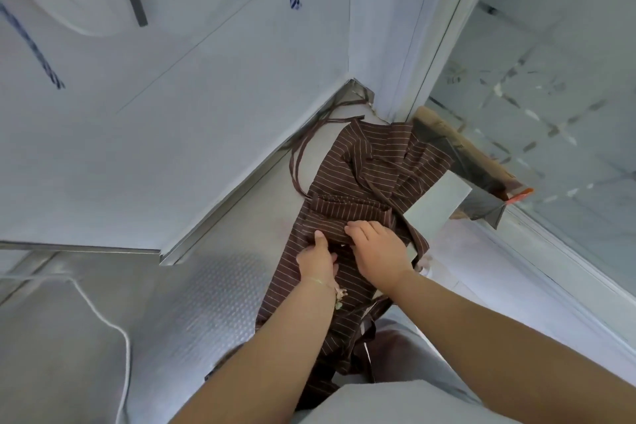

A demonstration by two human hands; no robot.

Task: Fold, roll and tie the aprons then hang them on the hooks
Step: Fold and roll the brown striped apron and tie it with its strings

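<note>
- Brown striped apron (pixel 375 162) spread lengthwise on a steel counter (pixel 220 286), far end near the corner where wall panel (pixel 172 96) meets a white door frame (pixel 444 27), near end hanging over the counter edge toward the person's body.
- Lying across the middle of the apron, a rolled band of the same striped cloth (pixel 344 213), just beyond both hands.
- Left hand (pixel 318 260) flat on the fabric, thumb stretched up onto the edge of the roll, fingers mostly hidden beneath the other hand; grip on the cloth cannot be told.
- Right hand (pixel 377 249) palm-down over the apron, fingers extended and slightly bent, tips pressing on the near edge of the roll, not curled round it.
- Thin bracelet (pixel 327 284) on the left wrist.
- Brown apron ties (pixel 299 162) looping off the cloth's left side along the base of the wall.
- White cord (pixel 113 323) trailing across the counter at lower left.
- Beyond the counter's right end, a wooden-edged object (pixel 471 155) and patterned floor tiles (pixel 550 96) below.
</note>
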